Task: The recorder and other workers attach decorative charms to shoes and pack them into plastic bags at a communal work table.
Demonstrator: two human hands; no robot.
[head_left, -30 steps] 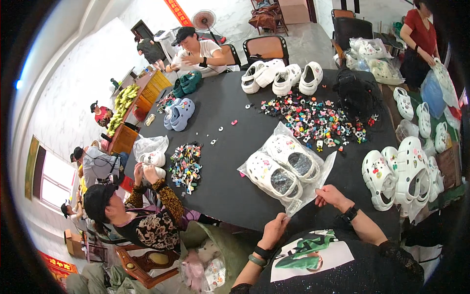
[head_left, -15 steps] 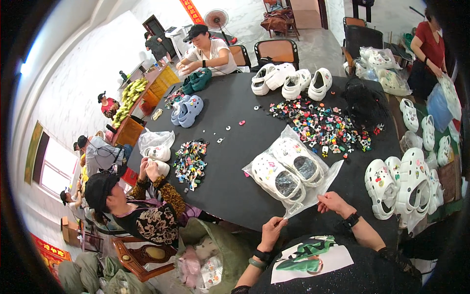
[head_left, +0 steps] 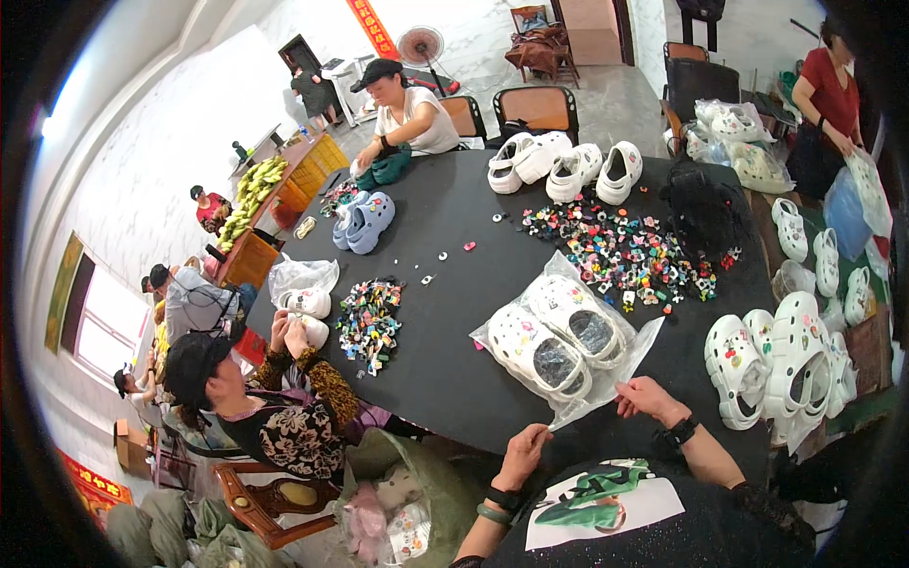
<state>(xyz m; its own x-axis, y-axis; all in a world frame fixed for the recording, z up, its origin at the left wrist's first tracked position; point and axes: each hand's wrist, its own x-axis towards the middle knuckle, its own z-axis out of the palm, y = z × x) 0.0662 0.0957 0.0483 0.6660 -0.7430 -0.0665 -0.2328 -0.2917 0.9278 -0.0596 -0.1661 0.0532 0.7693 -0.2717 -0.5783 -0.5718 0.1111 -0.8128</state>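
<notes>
In front of me on the dark table lies a clear plastic bag [head_left: 632, 371] with a pair of white clogs [head_left: 540, 348] inside, decorated with small charms. The bag's mouth faces me. My left hand [head_left: 524, 452] pinches its near left corner. At the right corner, my right hand [head_left: 648, 399] grips the edge between thumb and fingers. The bag's rim is stretched between both hands, and the clogs rest side by side with their heels toward me.
Colourful shoe charms [head_left: 625, 248] lie heaped beyond the bag, with another charm pile [head_left: 370, 322] to the left. White clogs [head_left: 735, 369] stand at the right edge. A co-worker [head_left: 256, 398] sits at left, another person [head_left: 412, 114] across. A green sack [head_left: 445, 483] stands beside me.
My hands and the bag stay almost where they were. The person across the table has lowered an arm to the green clogs.
</notes>
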